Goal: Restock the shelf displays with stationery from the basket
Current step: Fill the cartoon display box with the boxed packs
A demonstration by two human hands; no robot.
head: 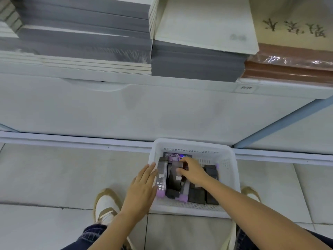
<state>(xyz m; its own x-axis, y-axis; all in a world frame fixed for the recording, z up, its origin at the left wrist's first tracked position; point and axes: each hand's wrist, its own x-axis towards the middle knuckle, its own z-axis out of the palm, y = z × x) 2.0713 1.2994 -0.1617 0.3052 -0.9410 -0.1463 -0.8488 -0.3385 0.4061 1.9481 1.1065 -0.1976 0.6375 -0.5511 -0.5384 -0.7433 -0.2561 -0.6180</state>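
basket (191, 144) on floor (54, 177) under shelf (126, 109); right hand (193, 173) grips box (173, 184); notebooks (196, 64) above

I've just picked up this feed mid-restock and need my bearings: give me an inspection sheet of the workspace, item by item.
Surface: tiled floor; the basket stands on it at the foot of the shelf unit.
Job's things: white basket holds dark packs, some purple-ended; one purple-ended pack lies along its left side. The shelf above carries grey notebook stacks and a brown wrapped stack.
Clutter: nothing seen.
Grips: left hand straight-fingered at the basket's left rim; right hand inside, fingers curled round a dark pack.
Cables: nothing seen.
Surroundings: the person's shoes either side of the basket; small label on the shelf edge, unreadable.
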